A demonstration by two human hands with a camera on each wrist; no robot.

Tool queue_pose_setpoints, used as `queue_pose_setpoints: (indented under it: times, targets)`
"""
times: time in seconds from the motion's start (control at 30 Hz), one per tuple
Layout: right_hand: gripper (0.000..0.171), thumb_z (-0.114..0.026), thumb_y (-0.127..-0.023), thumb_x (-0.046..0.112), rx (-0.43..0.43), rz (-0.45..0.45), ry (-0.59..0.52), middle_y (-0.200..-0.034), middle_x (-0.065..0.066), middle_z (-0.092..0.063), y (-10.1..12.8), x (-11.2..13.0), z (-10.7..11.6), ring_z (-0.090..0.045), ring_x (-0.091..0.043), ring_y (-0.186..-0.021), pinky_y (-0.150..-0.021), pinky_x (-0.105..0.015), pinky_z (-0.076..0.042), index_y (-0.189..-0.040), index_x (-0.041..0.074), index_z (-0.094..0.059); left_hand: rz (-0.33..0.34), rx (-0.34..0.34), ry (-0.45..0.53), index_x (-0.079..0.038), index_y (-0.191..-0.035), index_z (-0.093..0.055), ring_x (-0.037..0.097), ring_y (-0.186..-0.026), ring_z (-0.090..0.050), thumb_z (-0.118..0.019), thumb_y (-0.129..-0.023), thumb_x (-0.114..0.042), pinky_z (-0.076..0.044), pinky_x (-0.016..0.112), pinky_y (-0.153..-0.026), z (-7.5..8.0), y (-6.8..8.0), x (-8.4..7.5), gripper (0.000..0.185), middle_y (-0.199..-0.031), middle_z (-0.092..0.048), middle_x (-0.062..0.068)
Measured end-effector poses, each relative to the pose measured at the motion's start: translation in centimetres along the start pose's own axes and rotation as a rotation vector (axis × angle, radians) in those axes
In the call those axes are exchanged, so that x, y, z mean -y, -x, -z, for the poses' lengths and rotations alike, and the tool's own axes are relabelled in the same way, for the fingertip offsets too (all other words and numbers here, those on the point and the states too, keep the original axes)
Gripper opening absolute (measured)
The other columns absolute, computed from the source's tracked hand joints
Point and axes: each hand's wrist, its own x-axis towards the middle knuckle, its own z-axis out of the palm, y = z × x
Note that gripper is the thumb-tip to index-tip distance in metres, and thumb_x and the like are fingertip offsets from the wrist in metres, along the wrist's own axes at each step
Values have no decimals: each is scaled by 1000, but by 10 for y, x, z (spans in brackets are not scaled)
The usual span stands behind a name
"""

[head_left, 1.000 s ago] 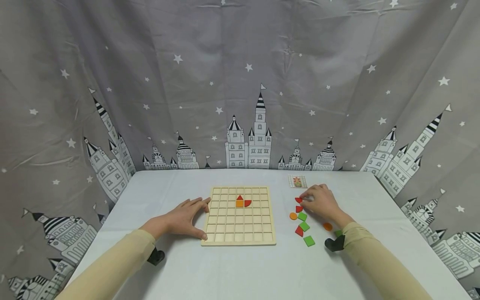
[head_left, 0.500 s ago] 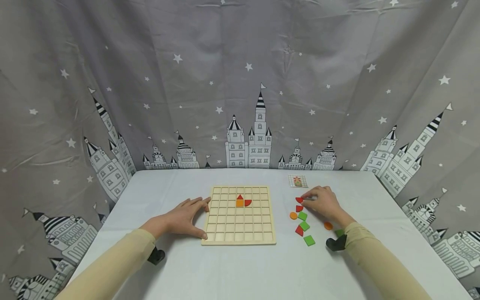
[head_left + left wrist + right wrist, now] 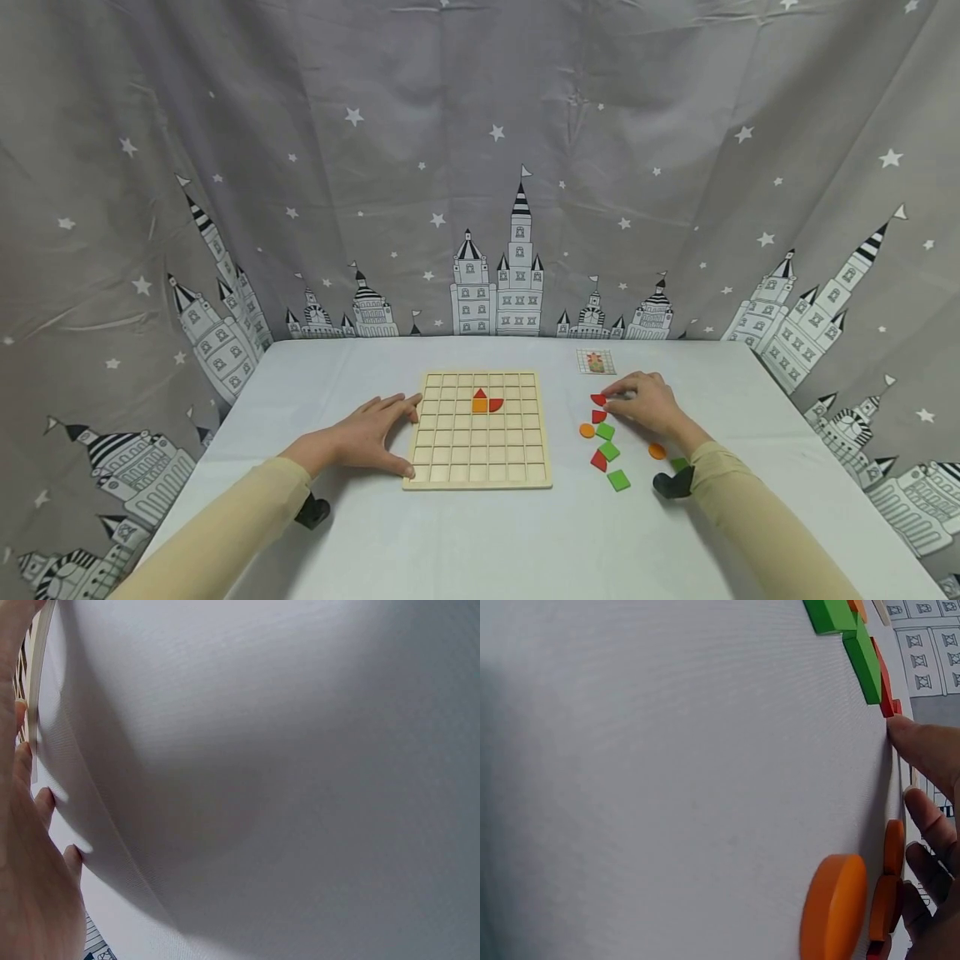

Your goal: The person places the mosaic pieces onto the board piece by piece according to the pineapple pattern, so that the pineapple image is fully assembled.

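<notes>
From the head view, a small card (image 3: 595,362) lies behind loose green and orange pieces. The left hand (image 3: 365,437) rests spread against the wooden board (image 3: 478,477); the right hand (image 3: 647,402) fingers touch a red piece (image 3: 597,416). The right wrist view shows a fingertip (image 3: 911,739) at a red piece (image 3: 889,705), whether pinching cannot be told.

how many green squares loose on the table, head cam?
4 showing: green squares at, and one mostly hidden by the right sleeve. The right hand may cover more.

L hand (image 3: 365,436) flat, R hand (image 3: 647,403) fingers down, curled.
</notes>
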Motion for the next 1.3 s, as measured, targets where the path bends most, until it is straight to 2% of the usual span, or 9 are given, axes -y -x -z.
queue_pose_setpoints:
  times: [0.27,0.53,0.67,0.8,1.07,1.3]
  targets:
    - [19,-82,-88,27,-71,126,128,-117,-10,-65,-4,-4,-5,-46,-38,-122,-105,-58,-41,-101,15,-81,6,3,-9,-28,-121,-49,39,-153,-21,-76,-68,-80,-11,61,-124,-1,0,0,79,-168,-25,4]
    - [19,-82,-87,27,-90,117,87,-123,-12,-63,-7,7,-6,-42,-37,-127,-110,-59,-37,-99,12,-80,5,9,-12,-28,-121,-49,38,-153,-20,-76,-68,-79,-10,60,-124,-2,-1,2,79,-169,-24,2]
    - [20,-82,-87,29,-107,148,100,-125,-11,-63,-14,29,-8,-42,-37,-129,-111,-58,-36,-98,14,-80,8,8,-17,-28,-122,-49,38,-153,-20,-76,-68,-80,-11,60,-124,-2,-1,2,79,-169,-24,2]
    - [18,-82,-86,31,-102,199,85,-123,-6,-64,-23,59,-21,-43,-33,-128,-111,-55,-36,-97,18,-81,10,6,-18,-28,-122,-49,38,-153,-21,-77,-68,-79,-11,60,-124,-2,-1,2,80,-169,-24,2]
    - [13,-82,-85,32,-73,333,33,-115,4,-65,-38,124,-69,-47,-25,-119,-104,-51,-39,-93,22,-80,10,2,-6,-27,-122,-50,39,-153,-20,-77,-68,-79,-11,60,-124,-2,0,1,80,-168,-25,3]
    - [13,-80,-89,35,-47,374,103,-118,4,-64,-45,162,-105,-47,-23,-119,-102,-45,-41,-96,23,-80,12,-5,-12,-27,-121,-50,39,-153,-21,-78,-67,-79,-12,60,-124,-1,0,-1,80,-168,-26,4]
